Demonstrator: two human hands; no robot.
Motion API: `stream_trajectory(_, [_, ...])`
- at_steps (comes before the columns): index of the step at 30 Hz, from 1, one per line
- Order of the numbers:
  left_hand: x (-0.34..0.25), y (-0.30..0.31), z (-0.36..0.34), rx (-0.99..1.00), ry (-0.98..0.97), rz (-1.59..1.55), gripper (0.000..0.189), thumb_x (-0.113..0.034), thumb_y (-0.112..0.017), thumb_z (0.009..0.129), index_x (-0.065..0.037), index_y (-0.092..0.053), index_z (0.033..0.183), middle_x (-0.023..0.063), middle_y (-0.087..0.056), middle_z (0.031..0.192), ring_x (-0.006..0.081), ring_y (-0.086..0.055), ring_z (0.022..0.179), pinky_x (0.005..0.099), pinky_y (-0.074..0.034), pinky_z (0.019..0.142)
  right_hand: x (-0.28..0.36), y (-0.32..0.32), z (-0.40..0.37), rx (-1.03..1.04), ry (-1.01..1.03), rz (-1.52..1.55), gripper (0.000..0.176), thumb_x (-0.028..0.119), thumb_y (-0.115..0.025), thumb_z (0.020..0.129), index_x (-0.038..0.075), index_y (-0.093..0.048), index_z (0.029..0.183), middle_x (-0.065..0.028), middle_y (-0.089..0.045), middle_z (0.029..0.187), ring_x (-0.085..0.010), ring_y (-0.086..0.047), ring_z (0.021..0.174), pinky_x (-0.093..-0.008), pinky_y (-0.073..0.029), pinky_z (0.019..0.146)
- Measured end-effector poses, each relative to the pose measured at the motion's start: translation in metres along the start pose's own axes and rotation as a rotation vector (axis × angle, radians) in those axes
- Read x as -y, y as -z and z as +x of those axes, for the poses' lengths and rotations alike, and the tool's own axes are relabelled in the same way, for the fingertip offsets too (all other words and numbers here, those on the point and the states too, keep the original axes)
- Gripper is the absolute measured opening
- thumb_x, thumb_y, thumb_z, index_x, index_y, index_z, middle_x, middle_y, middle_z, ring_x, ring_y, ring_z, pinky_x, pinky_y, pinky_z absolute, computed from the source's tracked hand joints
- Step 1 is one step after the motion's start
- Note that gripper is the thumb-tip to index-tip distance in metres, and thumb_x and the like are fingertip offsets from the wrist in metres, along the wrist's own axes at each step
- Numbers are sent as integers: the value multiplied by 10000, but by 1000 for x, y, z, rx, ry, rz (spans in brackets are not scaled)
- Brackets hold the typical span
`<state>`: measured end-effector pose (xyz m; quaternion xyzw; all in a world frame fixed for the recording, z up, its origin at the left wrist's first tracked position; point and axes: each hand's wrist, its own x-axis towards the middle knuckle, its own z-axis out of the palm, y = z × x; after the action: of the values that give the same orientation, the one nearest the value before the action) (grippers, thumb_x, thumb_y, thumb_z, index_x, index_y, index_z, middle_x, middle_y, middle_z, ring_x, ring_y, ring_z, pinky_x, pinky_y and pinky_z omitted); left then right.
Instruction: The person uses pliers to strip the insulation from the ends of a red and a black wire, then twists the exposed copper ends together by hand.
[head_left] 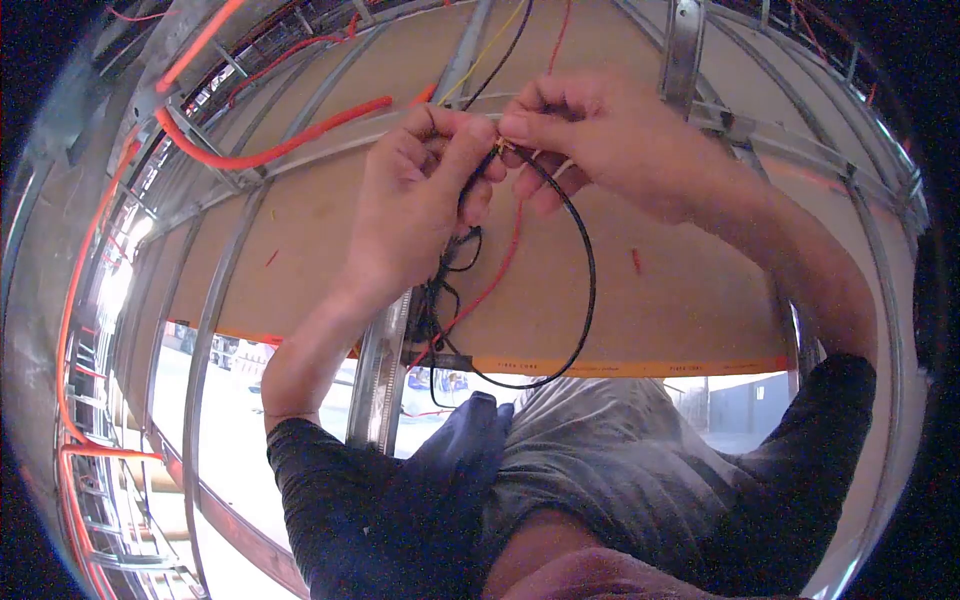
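Note:
My left hand [420,190] is closed around a black cable [590,260], thumb and fingers pressed together near its upper part. My right hand [600,140] pinches at the same spot, where a short bit of yellow wire [501,146] shows against the cable. From there the black cable bends down in a wide loop and gathers in smaller loops below my left hand. Another stretch of yellow wire [485,58] runs up beside black cable behind my hands. Fingers hide exactly how wire and cable meet.
A brown board [690,290] sits behind metal studs [375,380]. Thick orange conduit [270,155] curves in at the upper left. A thin red wire [500,275] hangs behind my hands. More orange conduit [68,320] runs along the left side.

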<state>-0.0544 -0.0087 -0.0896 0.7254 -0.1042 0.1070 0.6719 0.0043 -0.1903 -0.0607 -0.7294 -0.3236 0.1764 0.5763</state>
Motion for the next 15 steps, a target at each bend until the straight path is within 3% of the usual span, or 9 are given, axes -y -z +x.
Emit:
stream_trajectory(5, [3, 1, -1, -38, -17, 36, 215, -244, -611, 961, -35, -568, 988, -9, -590, 745, 19, -475, 598, 170, -339, 489, 0, 3, 3, 9, -64, -36, 230, 271, -584, 963, 43, -617, 969, 4, -611, 814, -58, -539, 669, -208, -446, 581])
stream_trajectory(10, [0, -3, -3, -84, -102, 72, 210, -234, -616, 958, -32, -567, 989, -13, -584, 737, 13, -466, 593, 165, -327, 494, 9, 7, 2, -52, 178, -371, 156, 210, -587, 945, 57, -617, 941, 30, -577, 764, -49, -499, 663, -199, -399, 569])
stream_trajectory(15, [-6, -4, -5, -90, -105, 64, 214, -225, -618, 957, -22, -569, 1001, -5, -589, 740, 11, -453, 569, 166, -319, 485, 0, 10, 11, -46, 332, -411, 140, 182, -580, 942, 50, -621, 926, 26, -578, 751, -50, -513, 675, -206, -421, 590])
